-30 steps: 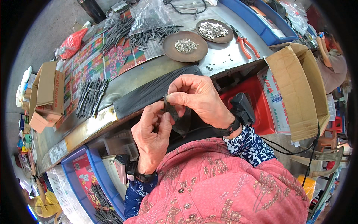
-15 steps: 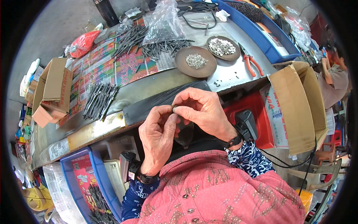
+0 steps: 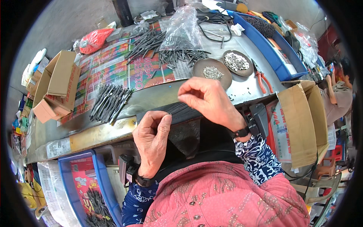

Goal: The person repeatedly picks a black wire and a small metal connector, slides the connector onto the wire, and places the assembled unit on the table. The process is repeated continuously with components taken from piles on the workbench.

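While only the head view is given, the work is judged as mid-run: a fanned batch of dark thin pieces [image 3: 109, 102] is laid out left of centre on the counter [image 3: 242, 87], which reads as a handled lot, though finished or waiting cannot be told. A larger heap of dark rods [image 3: 177, 56] under a clear plastic bag [image 3: 183, 28] sits in the upper centre, apparently untouched stock. Two round brown dishes are seen upper right of centre, the nearer dish [image 3: 211, 68] holding a small pile of silvery bits, the farther dish [image 3: 237, 62] holding more. A lot is judged left to do.

The left hand [image 3: 151, 140] is seen at centre, fingers curled in, thumb and forefinger pinched together on what looks like a small thin dark piece [image 3: 163, 114] at the counter's near edge; the piece is too small to name with certainty. The right hand [image 3: 208, 100] is raised just above and right of it, fingertips drawn together in a loose pinch; whether anything is held there cannot be told. The hands are apart, not touching. A black strip [image 3: 181, 109] lies along the counter edge between them.

Red-handled pliers [image 3: 261, 79] are noted right of the dishes, a blue tray [image 3: 280, 56] at upper right, open cardboard boxes at far left [image 3: 53, 90] and at right [image 3: 302, 121], a red bag [image 3: 94, 39] upper left. Another person [image 3: 338, 94] is seen at the far right edge.
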### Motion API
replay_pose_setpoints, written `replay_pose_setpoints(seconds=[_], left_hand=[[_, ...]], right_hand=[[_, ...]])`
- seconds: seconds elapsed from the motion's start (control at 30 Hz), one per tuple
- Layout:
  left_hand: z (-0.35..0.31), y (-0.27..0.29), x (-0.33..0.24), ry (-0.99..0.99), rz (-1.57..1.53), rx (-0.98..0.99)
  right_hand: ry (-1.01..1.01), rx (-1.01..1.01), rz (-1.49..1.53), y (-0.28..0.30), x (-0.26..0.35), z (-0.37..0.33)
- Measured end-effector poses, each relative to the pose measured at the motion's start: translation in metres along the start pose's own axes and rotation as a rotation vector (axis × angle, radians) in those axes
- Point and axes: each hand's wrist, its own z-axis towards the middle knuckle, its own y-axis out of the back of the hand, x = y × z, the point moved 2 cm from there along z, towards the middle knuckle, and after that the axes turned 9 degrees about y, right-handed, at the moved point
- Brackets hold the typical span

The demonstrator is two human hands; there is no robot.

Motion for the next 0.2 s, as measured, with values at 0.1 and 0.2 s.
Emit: replay_pose_setpoints(seconds=[0.1,0.2], left_hand=[[0.003,0.006,0.002,-0.01,0.007,-0.03],[0.005,0.012,0.004,-0.004,-0.017,-0.034]], right_hand=[[0.164,0.039,-0.312,-0.002,-0.009,0.027],[0.246,0.126,-0.483,-0.012,-0.017,0.053]])
